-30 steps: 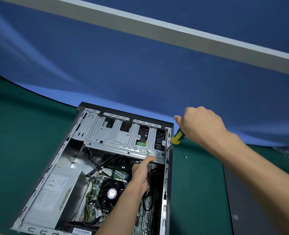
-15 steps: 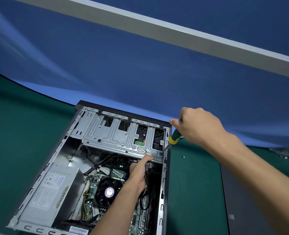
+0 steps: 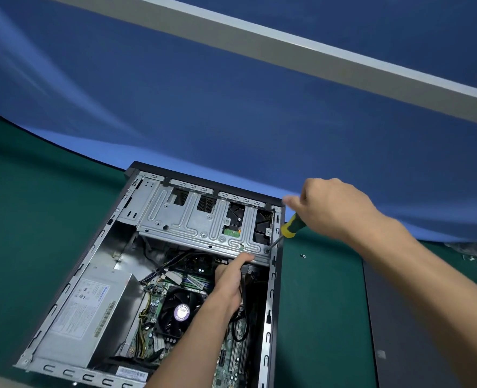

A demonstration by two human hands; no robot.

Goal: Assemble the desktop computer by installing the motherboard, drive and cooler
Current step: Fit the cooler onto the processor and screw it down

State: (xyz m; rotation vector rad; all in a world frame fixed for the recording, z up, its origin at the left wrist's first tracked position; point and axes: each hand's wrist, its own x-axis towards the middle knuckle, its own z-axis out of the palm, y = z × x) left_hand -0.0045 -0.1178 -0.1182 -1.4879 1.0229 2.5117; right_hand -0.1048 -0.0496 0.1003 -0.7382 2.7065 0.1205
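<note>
Right hand [image 3: 334,208] gripping screwdriver [image 3: 289,229], tip on drive cage [image 3: 203,222] near-right corner screw [image 3: 266,250]. Left hand [image 3: 231,278] gripping cage's near edge. Best keep shaft square, press firmly, avoid cam-out.

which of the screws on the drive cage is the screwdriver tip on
The screw at the drive cage's near right corner, next to the case's right rail. The screwdriver meets it; the other screws sit farther left, untouched.
</note>
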